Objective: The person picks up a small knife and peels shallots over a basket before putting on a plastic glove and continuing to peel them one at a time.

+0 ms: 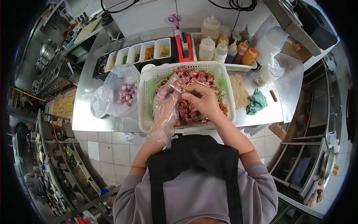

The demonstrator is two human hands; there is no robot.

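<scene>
My left hand (167,92), in a loose clear plastic glove, is closed over the middle of a white basket (143,100). A small reddish shallot (183,90) shows in part at its fingertips. My bare right hand (201,98) meets it there, thumb and fingers pinched together; what they grip is hidden. A short silvery thing (175,88) glints by the left fingers, too small to name. Below both hands lie many red shallots (194,76) with dry skins and stalks, on a green net bag (220,79) inside the basket.
Left of the basket, a clear plastic bag (112,84) holds peeled purple shallots (126,94). Behind stand trays of toppings (149,53), a red holder (184,48) and several sauce bottles (207,48). On the right are a brown cloth (238,91) and a green cloth (257,102).
</scene>
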